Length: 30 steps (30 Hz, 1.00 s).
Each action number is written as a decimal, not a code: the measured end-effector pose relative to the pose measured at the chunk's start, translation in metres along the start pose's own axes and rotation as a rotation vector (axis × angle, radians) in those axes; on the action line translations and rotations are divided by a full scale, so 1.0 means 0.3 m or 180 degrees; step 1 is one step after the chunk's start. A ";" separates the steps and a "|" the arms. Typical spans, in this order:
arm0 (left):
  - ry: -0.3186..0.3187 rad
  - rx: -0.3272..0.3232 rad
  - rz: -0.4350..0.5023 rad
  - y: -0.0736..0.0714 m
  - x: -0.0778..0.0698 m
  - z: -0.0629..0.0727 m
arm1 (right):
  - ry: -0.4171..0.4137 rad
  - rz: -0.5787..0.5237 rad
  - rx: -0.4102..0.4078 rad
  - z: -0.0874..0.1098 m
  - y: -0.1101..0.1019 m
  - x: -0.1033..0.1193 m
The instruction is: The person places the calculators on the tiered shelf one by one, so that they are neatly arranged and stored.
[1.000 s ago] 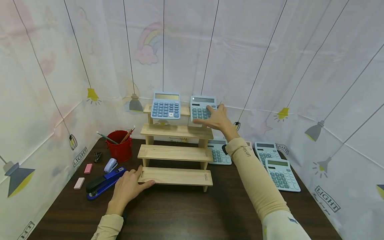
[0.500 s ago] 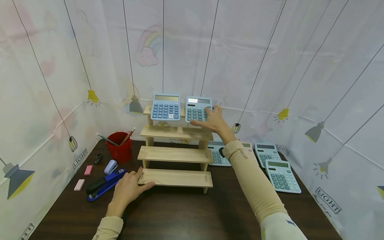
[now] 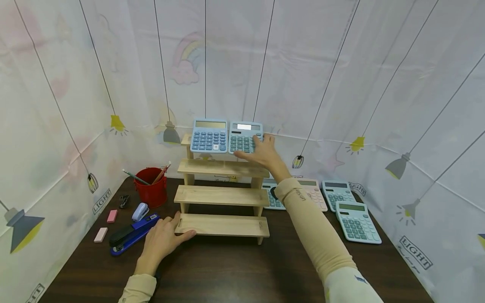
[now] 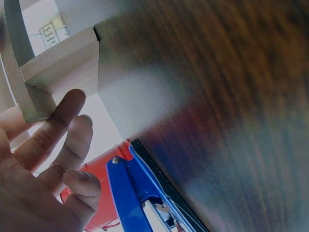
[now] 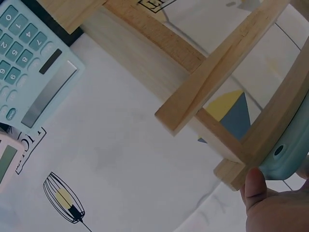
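On the top step of a wooden tiered stand [image 3: 221, 195], a teal calculator [image 3: 242, 139] leans beside a blue calculator [image 3: 209, 135], their sides almost meeting. My right hand [image 3: 261, 153] holds the teal one by its right side and lower edge. Seen in the right wrist view, my right thumb [image 5: 255, 186] lies at the end of the top step, against the calculator's [image 5: 287, 150] lower corner. My left hand [image 3: 161, 240] grips the left end of the bottom step, thumb along its front edge; the left wrist view shows its fingers [image 4: 72, 104] by the wooden side [image 4: 72, 67].
Left of the stand are a blue stapler [image 3: 132, 235], a smaller light-blue stapler [image 3: 140, 211], two erasers [image 3: 112, 216], a black clip [image 3: 123, 200] and a red bucket [image 3: 151, 191] with pencils. At right lie teal calculators [image 3: 358, 223] and a pink calculator [image 3: 312, 191].
My right hand has slid the teal calculator leftward along the top step, closing the gap to the blue one. My left hand has stayed on the bottom step.
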State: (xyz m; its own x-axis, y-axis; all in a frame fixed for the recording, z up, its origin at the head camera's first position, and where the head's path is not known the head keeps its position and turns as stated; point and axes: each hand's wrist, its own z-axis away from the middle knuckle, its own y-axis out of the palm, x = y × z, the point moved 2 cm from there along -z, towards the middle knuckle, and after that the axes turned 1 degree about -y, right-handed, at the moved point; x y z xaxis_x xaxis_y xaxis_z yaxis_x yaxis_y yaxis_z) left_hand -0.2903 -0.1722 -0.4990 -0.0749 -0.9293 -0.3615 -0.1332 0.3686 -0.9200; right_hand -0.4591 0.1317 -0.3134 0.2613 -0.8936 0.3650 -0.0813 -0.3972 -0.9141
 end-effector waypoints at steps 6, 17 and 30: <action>-0.0020 0.0044 0.0021 0.002 -0.011 0.002 | -0.0037 0.0071 -0.0055 0.005 -0.001 -0.002; 0.0001 0.0025 0.0007 0.008 -0.020 0.004 | -0.0082 0.0092 -0.0202 0.021 -0.002 -0.031; 0.0003 0.0027 -0.0014 -0.003 -0.010 0.006 | -0.0073 0.0140 -0.0387 0.105 0.009 -0.143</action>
State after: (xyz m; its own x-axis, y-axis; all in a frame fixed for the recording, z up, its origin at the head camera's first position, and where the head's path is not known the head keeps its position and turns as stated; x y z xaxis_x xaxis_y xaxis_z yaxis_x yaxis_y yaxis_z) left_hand -0.2882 -0.1697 -0.4974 -0.0752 -0.9309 -0.3574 -0.1250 0.3643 -0.9228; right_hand -0.4403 0.1757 -0.3370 0.2769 -0.9062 0.3197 -0.2089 -0.3815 -0.9004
